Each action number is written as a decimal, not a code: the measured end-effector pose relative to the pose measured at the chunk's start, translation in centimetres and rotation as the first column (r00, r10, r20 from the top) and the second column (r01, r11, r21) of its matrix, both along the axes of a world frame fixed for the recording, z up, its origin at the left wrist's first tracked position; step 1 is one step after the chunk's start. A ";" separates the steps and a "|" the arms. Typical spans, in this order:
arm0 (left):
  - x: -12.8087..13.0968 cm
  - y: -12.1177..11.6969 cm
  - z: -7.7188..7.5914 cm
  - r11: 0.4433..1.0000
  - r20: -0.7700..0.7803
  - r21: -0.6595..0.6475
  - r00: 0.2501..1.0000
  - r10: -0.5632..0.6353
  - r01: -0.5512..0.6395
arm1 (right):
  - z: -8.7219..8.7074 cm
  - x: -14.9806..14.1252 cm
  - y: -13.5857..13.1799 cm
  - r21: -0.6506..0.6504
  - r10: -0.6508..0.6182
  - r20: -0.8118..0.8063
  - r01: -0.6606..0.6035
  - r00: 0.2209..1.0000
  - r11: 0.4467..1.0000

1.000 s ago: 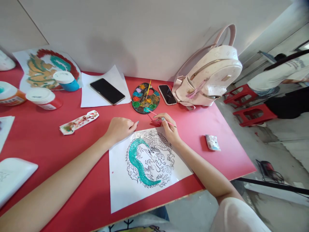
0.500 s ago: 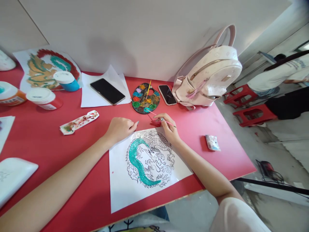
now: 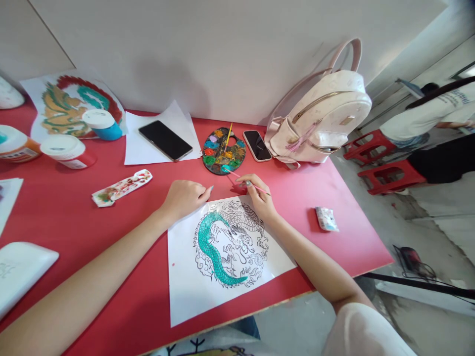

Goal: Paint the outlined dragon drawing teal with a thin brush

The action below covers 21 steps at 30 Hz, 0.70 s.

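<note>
Your right hand [image 3: 262,199] was pinched around a pink brush [image 3: 234,174], its tip at the teal paint on the round palette [image 3: 221,162], beyond the sheet [image 3: 185,282]. On that sheet, the dragon drawing [image 3: 208,237] was partly teal. Your left hand [image 3: 184,198], loosely fisted, rested by the sheet's upper left corner; you couldn't tell whether it held anything. Farther out on the red desk [image 3: 141,301], a phone [image 3: 258,146] lay between the palette and a pale backpack [image 3: 326,118].
</note>
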<state>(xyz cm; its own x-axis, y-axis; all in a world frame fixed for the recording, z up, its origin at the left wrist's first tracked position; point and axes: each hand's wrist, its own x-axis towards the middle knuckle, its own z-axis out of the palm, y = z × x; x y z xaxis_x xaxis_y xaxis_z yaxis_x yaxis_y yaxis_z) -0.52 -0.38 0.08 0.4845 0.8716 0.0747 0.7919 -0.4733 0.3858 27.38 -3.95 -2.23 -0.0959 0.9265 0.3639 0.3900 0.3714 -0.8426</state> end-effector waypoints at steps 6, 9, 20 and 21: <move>0.1 -0.1 0.1 1.000 -0.009 0.002 1.000 -0.003 0.003 | 0.0 0.1 0.0 0.005 0.000 -0.001 0.000 1.000 1.000; 0.1 -0.1 0.1 1.000 -0.018 0.007 1.000 -0.006 0.006 | 0.0 0.1 0.1 0.007 0.003 0.002 -0.003 1.000 1.000; -0.1 0.1 -0.4 0.999 0.016 0.037 1.000 -0.022 0.021 | -0.2 0.2 0.0 0.006 -0.006 0.002 0.006 1.000 1.000; -0.1 0.1 -0.4 0.999 0.017 0.040 1.000 -0.022 0.021 | -0.2 0.2 0.0 0.007 -0.007 -0.005 0.007 1.000 1.000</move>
